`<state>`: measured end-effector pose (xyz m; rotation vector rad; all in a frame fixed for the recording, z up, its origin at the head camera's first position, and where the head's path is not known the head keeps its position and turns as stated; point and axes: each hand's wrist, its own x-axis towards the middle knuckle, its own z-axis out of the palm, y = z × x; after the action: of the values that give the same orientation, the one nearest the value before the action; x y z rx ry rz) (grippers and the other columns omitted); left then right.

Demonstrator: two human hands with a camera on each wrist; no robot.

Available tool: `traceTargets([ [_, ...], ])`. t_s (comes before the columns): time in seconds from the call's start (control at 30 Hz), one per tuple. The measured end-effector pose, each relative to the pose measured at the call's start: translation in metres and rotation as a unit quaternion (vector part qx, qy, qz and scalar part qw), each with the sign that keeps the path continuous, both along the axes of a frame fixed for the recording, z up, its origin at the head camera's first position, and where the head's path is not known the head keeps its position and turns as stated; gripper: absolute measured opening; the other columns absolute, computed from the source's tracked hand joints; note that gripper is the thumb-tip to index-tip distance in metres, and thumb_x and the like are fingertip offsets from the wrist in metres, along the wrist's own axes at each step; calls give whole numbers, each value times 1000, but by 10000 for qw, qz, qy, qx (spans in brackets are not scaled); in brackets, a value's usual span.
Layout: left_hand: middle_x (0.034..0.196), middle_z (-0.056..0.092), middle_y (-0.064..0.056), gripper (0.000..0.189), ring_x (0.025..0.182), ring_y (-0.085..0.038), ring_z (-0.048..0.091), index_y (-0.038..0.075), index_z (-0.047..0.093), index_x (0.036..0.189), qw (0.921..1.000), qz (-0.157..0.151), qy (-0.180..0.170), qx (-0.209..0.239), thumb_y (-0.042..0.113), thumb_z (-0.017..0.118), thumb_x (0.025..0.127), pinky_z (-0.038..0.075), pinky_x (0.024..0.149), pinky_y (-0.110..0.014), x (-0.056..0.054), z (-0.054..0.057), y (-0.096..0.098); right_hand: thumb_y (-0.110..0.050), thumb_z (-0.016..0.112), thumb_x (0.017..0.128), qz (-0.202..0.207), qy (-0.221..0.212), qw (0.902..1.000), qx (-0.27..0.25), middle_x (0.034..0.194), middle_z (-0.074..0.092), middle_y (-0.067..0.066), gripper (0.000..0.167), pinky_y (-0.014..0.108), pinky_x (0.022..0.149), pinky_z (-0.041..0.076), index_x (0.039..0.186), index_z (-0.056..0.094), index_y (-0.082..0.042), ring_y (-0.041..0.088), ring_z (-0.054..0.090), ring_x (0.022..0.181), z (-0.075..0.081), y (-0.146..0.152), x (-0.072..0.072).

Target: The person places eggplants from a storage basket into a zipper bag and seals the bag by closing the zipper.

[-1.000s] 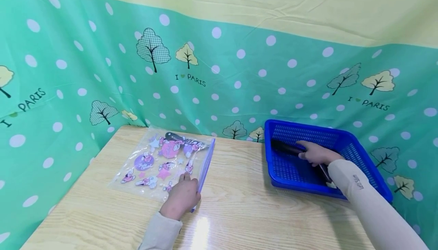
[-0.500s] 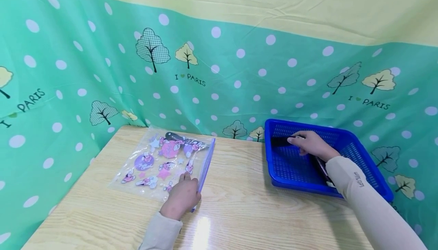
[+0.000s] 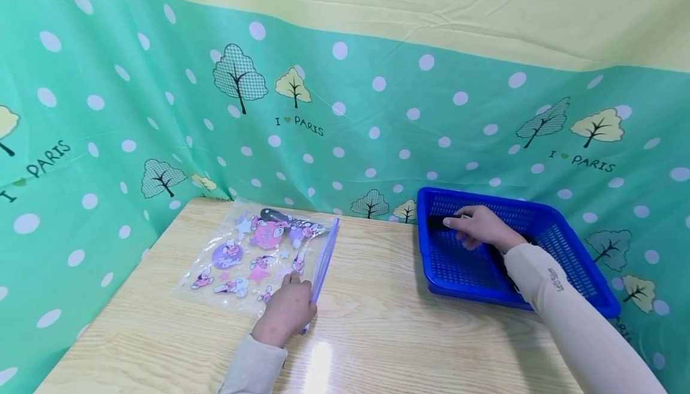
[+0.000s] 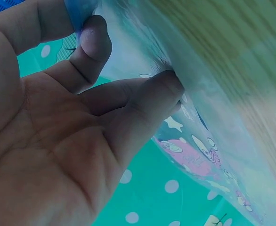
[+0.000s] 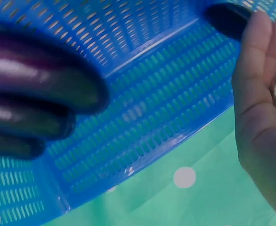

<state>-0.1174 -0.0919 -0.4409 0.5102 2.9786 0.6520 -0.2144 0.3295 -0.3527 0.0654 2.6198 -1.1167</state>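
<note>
My left hand [image 3: 286, 311] pinches the purple zip edge of a clear zip bag [image 3: 207, 256], printed with pink and purple cartoon figures, lying flat on the table. Through the plastic shows a dark item [image 3: 272, 215] with a rounded end; its kind is unclear. At the right, my right hand [image 3: 481, 228] reaches into a blue basket [image 3: 458, 268]. Its curled fingers hold a dark eggplant [image 5: 226, 20] near the basket's left end, partly hidden by the hand. Several more glossy purple eggplants [image 5: 39, 70] lie in the basket at the left of the right wrist view.
A light wood table [image 3: 372, 298] carries the bag on the left and the basket on the right. Behind them hangs a green dotted curtain [image 3: 345, 124] with trees and "I love Paris" prints. The basket has slotted walls and a raised rim [image 3: 485, 196].
My right hand has lifted slightly and shifted left inside the basket, covering more of the eggplant seen earlier. The left hand and the zip bag have stayed in place.
</note>
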Motion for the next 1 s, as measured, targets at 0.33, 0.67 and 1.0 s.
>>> traceTargets([
  [0.33, 127, 50, -46, 15, 122, -53, 49, -7, 64, 89, 10000, -9, 68, 13, 5, 67, 81, 51, 89, -60, -1, -2, 0, -41, 64, 98, -266, 98, 9996, -87, 90, 67, 18, 70, 48, 77, 59, 140, 45, 12, 26, 69, 75, 4, -8, -1],
  [0.67, 127, 51, -44, 17, 118, -52, 52, -8, 65, 91, 9999, 104, 46, -43, 6, 66, 82, 53, 83, -61, 0, 1, 0, -32, 61, 100, -33, -3, 10000, 56, 109, 68, 29, 67, 46, 75, 60, 143, 41, 16, 38, 70, 86, 1, -10, -3],
  [1.0, 126, 52, -45, 13, 117, -53, 53, -6, 64, 85, 9998, 158, 132, 0, 7, 62, 83, 54, 77, -62, -1, 0, 1, -30, 59, 102, 17, 39, 10000, -6, 116, 66, 30, 65, 48, 80, 59, 144, 39, 15, 40, 69, 94, 7, -7, 0],
])
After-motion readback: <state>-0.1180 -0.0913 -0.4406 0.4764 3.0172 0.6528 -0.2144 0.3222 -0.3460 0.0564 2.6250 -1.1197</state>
